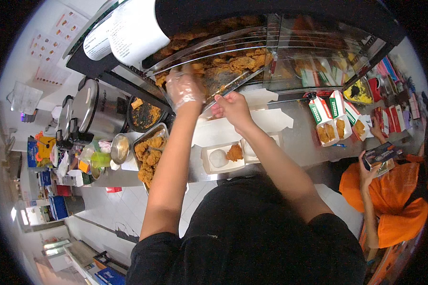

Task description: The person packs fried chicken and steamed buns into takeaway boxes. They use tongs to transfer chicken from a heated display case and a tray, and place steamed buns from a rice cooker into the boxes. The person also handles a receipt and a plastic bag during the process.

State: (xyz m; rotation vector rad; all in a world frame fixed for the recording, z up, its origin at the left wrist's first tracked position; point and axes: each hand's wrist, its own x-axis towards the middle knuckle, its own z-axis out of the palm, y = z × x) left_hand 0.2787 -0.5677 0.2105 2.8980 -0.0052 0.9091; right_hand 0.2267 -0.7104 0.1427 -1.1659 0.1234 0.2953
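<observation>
My left hand (185, 87), in a clear plastic glove, reaches into a glass-fronted food warmer (274, 46) among pieces of fried chicken (248, 62). Motion blurs it, and its fingertips are partly lost against the food. At the warmer's opening, the fingers of my bare right hand (232, 108) pinch the front rim of a metal tray (232, 85) strewn with crumbs. Below my hands stands an open white paper box (208, 167) with a mound of rice (218, 157) and one fried chicken piece (234, 153). My right forearm partly hides a second box (280, 140) beside it.
Left of my arm lie a steel tray of fried chicken (149, 156), a black pan (146, 114) and a large steel cooker (100, 107). Filled cartons (326, 131) stand at right. There a person in orange (385, 188) holds a dark package (381, 155).
</observation>
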